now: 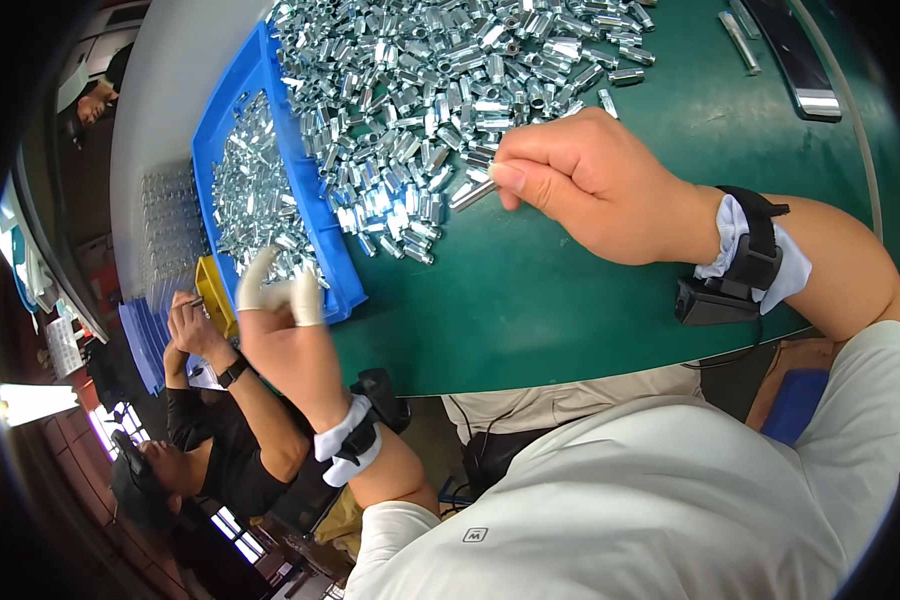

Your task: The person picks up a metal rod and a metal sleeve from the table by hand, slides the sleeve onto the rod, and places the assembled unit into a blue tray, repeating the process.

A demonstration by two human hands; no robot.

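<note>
My right hand (605,190) is closed in a pinch on a slim shiny metal rod (472,195), its free end pointing toward the pile. That hand hovers over the green table beside a large heap of small silver metal sleeves (410,130). At the left, my left hand (290,345) wears pale finger cots on its thumb and finger. Its fingertips are curved with a gap between them, and I see nothing held there. They are over the near end of a blue bin (330,250) holding many small metal parts (255,190).
A dark flat device (795,60) and a loose metal rod (740,45) lie at the far right of the green table (530,320). Beyond the blue bin are a yellow bin (215,290) and a co-worker (230,430), whose hands hold a small part.
</note>
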